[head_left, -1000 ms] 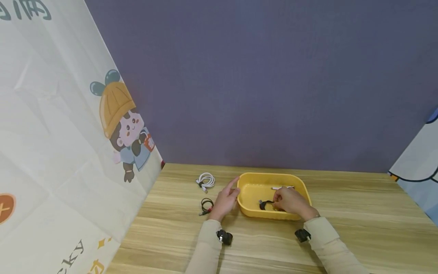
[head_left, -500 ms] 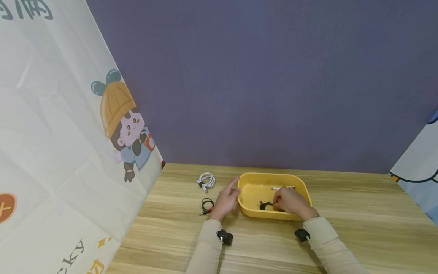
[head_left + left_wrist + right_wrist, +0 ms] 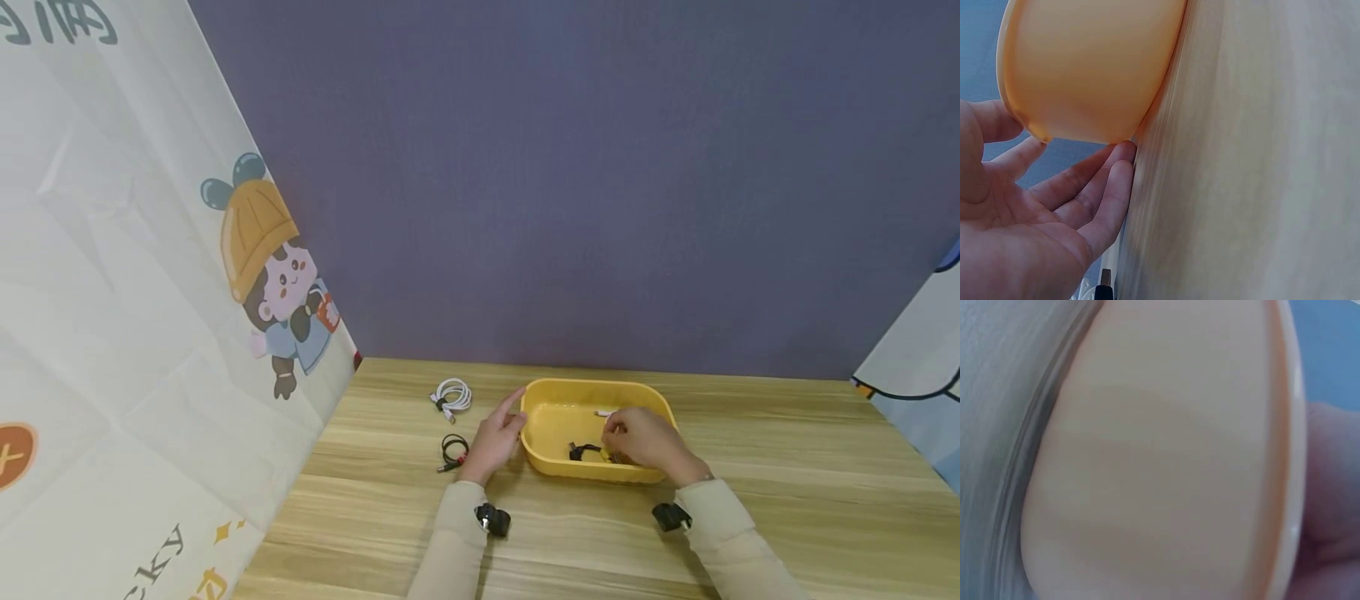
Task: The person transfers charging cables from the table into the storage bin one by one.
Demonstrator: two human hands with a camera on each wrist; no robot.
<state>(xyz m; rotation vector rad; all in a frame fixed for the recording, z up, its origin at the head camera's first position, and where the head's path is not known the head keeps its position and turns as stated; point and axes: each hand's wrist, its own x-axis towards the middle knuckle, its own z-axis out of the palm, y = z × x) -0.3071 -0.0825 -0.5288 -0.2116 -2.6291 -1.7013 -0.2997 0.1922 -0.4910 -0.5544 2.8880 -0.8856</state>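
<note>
A yellow plastic bin [image 3: 551,467] stands on the table, and its left end is touched by my left hand [image 3: 495,437]. In the left wrist view, the fingers [image 3: 1116,194] of that hand reach the bin's base, with the thumb near its rim. My right hand [image 3: 648,437] is inside the bin with bent fingers, just above a black cable [image 3: 577,452] lying on the bin's floor. I cannot tell whether its fingertips pinch anything. A white cable end [image 3: 602,413] shows behind that hand, partly covered. The right wrist view has the bin's wall hiding most of the hand.
A coiled white cable [image 3: 453,395] lies on the wooden table [image 3: 375,517] left of the bin. In front of it is a small black cable [image 3: 451,450] with a red part, beside my left wrist. A dark blue-grey panel [image 3: 570,208] rises behind the table.
My right hand has shifted slightly to the right and up, uncovering more of the black cable and something yellow beside it. My left hand stays at the bin's left end.
</note>
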